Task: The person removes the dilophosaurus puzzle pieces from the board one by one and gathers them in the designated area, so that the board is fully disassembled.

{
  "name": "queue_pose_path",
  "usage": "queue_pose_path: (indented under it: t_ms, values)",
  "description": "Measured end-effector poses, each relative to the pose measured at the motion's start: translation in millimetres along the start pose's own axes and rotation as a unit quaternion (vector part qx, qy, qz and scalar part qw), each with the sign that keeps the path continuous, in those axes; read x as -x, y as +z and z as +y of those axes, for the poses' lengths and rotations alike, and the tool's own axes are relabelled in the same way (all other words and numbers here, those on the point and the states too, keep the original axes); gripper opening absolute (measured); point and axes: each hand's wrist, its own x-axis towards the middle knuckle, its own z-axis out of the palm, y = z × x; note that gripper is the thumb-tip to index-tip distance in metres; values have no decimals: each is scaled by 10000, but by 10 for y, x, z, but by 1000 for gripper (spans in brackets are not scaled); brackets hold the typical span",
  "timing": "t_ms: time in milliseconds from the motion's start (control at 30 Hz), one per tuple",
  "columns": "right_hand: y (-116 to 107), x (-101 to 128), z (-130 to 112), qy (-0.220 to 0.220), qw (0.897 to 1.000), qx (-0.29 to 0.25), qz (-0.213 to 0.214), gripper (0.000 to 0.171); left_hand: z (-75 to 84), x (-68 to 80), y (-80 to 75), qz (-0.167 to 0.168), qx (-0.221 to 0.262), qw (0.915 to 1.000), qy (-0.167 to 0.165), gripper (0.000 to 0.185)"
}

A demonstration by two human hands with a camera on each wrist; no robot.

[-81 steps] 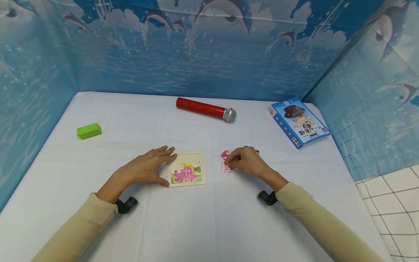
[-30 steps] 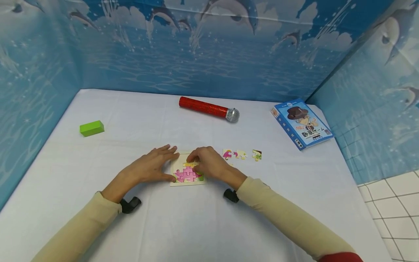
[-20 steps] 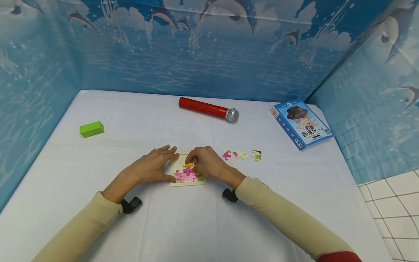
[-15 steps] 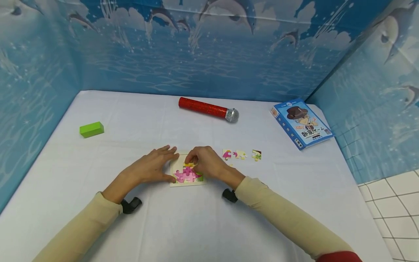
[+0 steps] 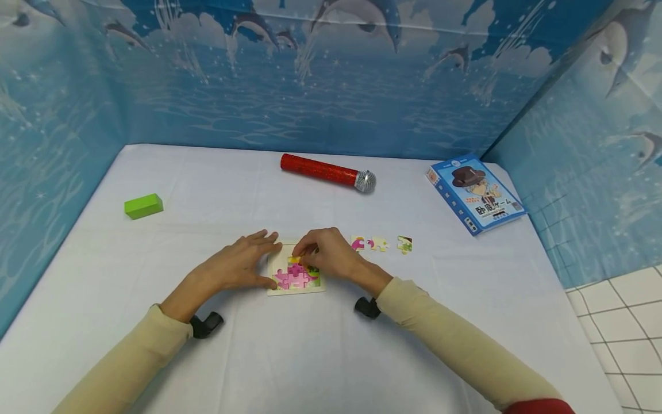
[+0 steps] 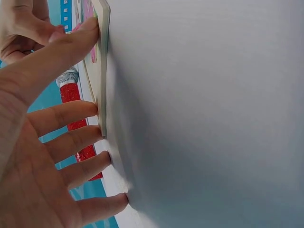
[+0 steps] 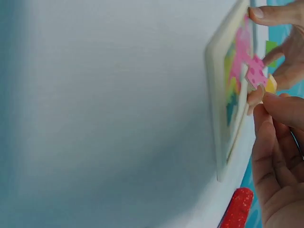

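Puzzle tray (image 5: 295,289): laid flat on the white surface (image 5: 320,356) in front of the person, between the two hands; its lower rows are seen filled with pink and green pieces.
Left hand (image 5: 235,265): laid open beside the tray, fingers (image 6: 71,114) spread and straight, thumb and forefinger tips pressed against the tray's left edge so that it is steadied.
Right hand (image 5: 331,256): held over the upper part of the tray; a pink piece (image 7: 256,73) is pinched between thumb and curled fingers at the tray's face, tilted and not yet seated.
Done, as judged: the lower half of the picture appears assembled.
Left, as judged: the pinched piece is to be pressed in, the upper row looks partly bare, and three loose pieces (image 5: 380,244) are lying in a row just right of the right hand.
Writing: a blue booklet (image 5: 474,192) near the right wall is printed with a hatted cartoon figure and East Asian characters; these are too small to be read with confidence.
Other things: a red glitter microphone (image 5: 327,171) at the back and a green block (image 5: 142,206) at the far left, both well apart from the tray.
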Motion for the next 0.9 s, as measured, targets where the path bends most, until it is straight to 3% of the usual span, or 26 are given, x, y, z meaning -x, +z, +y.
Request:
queue_pose_path:
  t_ms: [267,533,900]
  values:
    - [-269,212,146,327,9971,-549,416,12,12,1,0,-50,59,9999,-135,81]
    - [-538,544,466,1098,9898,-567,708,9,12,8,-12,-35,99,9999,-137,81]
    - [-727,920,728,1947,9757,-463,896,8,26,-10,-12,-78,71,9999,-130,82]
